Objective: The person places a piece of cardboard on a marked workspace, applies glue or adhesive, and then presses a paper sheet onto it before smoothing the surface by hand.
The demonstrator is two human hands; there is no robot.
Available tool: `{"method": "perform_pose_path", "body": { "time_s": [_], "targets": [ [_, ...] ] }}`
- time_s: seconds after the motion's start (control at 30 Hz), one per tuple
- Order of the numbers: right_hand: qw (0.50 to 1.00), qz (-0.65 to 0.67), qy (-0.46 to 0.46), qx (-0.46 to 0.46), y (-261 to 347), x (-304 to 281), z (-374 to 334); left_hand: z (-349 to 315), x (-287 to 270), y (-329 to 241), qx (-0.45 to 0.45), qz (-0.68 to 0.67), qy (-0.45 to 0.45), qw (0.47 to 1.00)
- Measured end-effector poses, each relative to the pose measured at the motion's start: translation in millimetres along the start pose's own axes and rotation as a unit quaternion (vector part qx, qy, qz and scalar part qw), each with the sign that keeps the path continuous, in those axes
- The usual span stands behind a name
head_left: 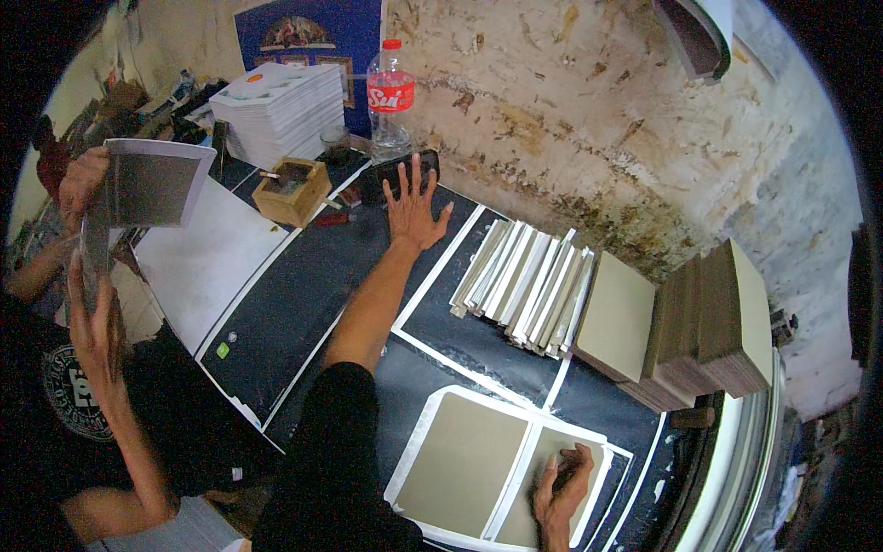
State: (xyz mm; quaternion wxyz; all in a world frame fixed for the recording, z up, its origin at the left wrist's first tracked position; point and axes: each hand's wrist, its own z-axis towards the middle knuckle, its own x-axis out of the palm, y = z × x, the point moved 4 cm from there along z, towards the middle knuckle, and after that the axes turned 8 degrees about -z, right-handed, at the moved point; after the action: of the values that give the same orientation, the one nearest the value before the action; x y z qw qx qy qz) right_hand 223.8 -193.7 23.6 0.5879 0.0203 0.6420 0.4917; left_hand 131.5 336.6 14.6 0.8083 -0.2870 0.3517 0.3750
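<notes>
Dark table (294,322) (white-bordered panel (469,460) atop)

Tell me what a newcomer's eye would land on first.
Probably the red-capped clear plastic bottle before the stained beige wall. Then the person's spread left hand nearby, and two flat grey boards on white paper at lower right, the curled right hand over one.

gap between left forearm (368,308) and strips (524,285), board stacks (679,322) barring the right side
</notes>
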Motion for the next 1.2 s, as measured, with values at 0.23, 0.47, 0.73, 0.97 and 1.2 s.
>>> {"method": "perform_pose_path", "body": {
  "time_s": [0.23,0.47,0.73,0.97,1.2],
  "targets": [
    [1.0,0.005,0.005,-0.001,-3.3,-1.1,-0.9,0.5,-5.0,-2.5,-0.031,0.006,0.029,0.999],
    [1.0,-0.009,0.007,-0.006,-0.9,-1.0,-0.3,-0.6,-3.6,-4.8,0.038,-0.005,0.017,0.999],
    [1.0,0.017,0.005,0.014,-4.2,-2.0,0.0,-9.5,-2.5,-6.3,0.012,-0.031,0.05,0.998],
    [1.0,0.017,-0.008,-0.012,-4.8,-0.8,-0.3,-28.2,-5.1,-1.7,-0.073,-0.023,0.028,0.997],
    [1.0,0.019,-0.003,-0.014,1.1,-4.2,-0.9,-22.5,0.8,3.2,-0.054,-0.027,0.02,0.998]
  ]
}}
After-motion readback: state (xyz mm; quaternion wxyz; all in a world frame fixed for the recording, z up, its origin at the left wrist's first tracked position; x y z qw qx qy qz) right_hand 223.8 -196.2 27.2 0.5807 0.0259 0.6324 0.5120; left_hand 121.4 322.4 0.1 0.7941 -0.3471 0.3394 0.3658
